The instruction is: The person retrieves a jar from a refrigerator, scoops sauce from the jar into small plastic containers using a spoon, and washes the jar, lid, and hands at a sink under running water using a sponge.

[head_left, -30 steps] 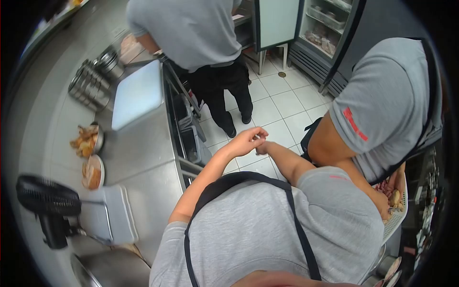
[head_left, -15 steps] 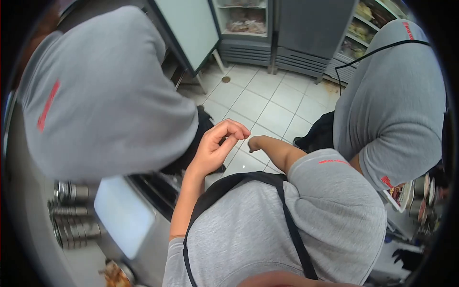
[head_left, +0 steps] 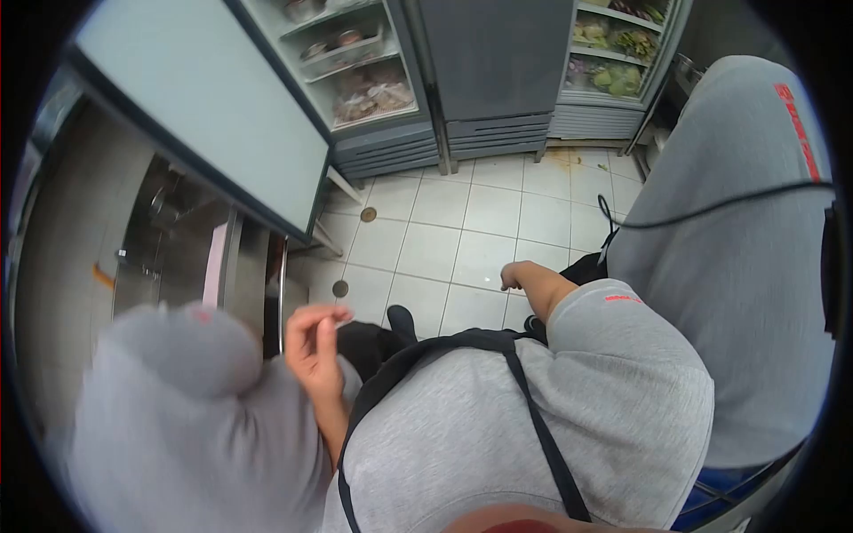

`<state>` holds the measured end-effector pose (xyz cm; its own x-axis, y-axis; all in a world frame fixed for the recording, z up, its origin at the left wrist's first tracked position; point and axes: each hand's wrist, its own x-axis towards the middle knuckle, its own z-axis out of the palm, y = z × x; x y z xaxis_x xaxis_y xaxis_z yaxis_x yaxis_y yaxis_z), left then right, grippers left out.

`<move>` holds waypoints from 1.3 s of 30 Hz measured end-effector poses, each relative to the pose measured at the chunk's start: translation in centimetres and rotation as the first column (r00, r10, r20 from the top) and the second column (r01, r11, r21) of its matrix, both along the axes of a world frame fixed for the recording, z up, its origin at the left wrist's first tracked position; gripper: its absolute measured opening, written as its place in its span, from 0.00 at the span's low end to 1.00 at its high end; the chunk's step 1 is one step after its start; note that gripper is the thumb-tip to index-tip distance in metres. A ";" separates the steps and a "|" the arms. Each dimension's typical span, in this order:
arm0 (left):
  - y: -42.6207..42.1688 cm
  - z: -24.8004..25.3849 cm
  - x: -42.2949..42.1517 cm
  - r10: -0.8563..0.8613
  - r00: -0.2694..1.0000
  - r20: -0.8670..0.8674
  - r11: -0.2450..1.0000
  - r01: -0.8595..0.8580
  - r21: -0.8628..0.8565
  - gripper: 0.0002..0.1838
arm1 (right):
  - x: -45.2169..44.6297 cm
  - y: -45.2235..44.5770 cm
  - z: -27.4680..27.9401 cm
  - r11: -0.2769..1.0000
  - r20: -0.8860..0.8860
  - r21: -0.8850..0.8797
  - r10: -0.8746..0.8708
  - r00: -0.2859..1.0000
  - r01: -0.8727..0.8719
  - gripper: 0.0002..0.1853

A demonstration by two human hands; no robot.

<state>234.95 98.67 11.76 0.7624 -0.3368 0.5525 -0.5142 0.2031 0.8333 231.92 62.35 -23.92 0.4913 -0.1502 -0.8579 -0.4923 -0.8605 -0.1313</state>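
My left hand is raised at the left of my body, its fingers loosely bent and the thumb apart from the palm. Nothing shows in it, though the fingertips are slightly blurred. Close beside it is a person in a grey shirt, smeared by motion. My right hand hangs over the tiled floor, seen from the back, its fingers mostly hidden. A black apron covers my front.
An open fridge door with a pale panel juts out at the left. Behind stand a fridge with packed food, a grey closed door and a fridge of vegetables. Another person in grey stands close at my right.
My view has shifted forward, toward the fridges. The person at left has dropped back to the lower left. My left hand is lower and further left, its thumb now further from the fingers.
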 end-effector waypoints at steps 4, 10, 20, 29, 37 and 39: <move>0.6 -2.4 3.8 0.219 0.956 -0.195 0.973 -0.200 0.114 0.04 | 7.4 -6.0 -3.5 0.993 0.183 -0.096 0.080 0.980 -0.063 0.21; -1.4 -4.6 9.3 0.144 0.905 -0.400 0.968 -0.045 0.247 0.06 | 12.2 -10.8 -1.6 0.998 0.234 -0.040 0.055 0.971 -0.047 0.20; -12.2 -8.2 29.1 0.083 0.911 -0.404 0.911 0.095 0.402 0.08 | 18.6 -23.6 -0.5 0.999 0.389 -0.014 -0.027 0.921 0.035 0.20; -35.4 -3.5 41.2 -0.122 0.963 -0.242 0.905 0.208 0.372 0.08 | 20.0 -40.1 4.5 0.713 0.431 0.366 -0.700 0.570 0.598 0.15; -54.4 -1.2 40.6 -0.295 0.949 -0.107 0.853 0.312 0.419 0.08 | 16.9 -66.0 24.6 0.741 0.983 0.067 -0.164 0.084 0.668 0.14; -58.6 -2.3 39.6 -0.345 0.921 -0.182 0.846 0.389 0.365 0.08 | 17.7 -71.9 32.4 0.703 0.972 -0.055 0.199 -0.122 0.709 0.18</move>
